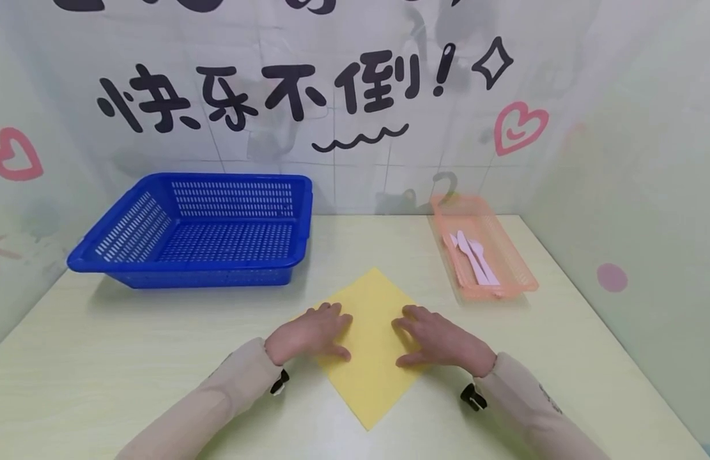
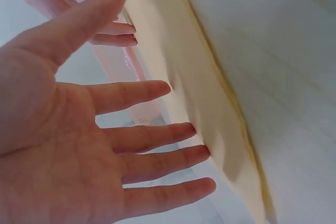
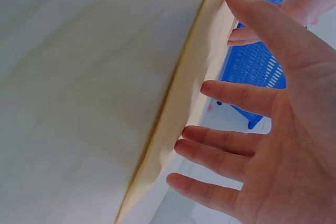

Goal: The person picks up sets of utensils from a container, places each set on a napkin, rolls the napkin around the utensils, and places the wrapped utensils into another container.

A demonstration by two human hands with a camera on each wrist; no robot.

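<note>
A yellow square sheet (image 1: 370, 358), cloth or paper, lies flat on the table with one corner toward me. My left hand (image 1: 311, 332) is over its left side, fingers spread and fingertips right at the sheet. Mirroring it, my right hand (image 1: 441, 338) spreads its fingers over the right side. In the left wrist view the palm (image 2: 63, 145) faces the camera, with extended fingers reaching the yellow sheet (image 2: 194, 87). The right wrist view has straight, parted fingers (image 3: 226, 140) along the edge of the sheet (image 3: 184, 98). Neither hand grips anything.
A blue perforated plastic basket (image 1: 211, 265) stands at the back left of the table (image 1: 130, 358). At the back right sits a pink basket (image 1: 507, 255) holding several pale pink plastic utensils (image 1: 475, 259), a knife among them. A printed curtain (image 1: 355, 179) hangs behind the table.
</note>
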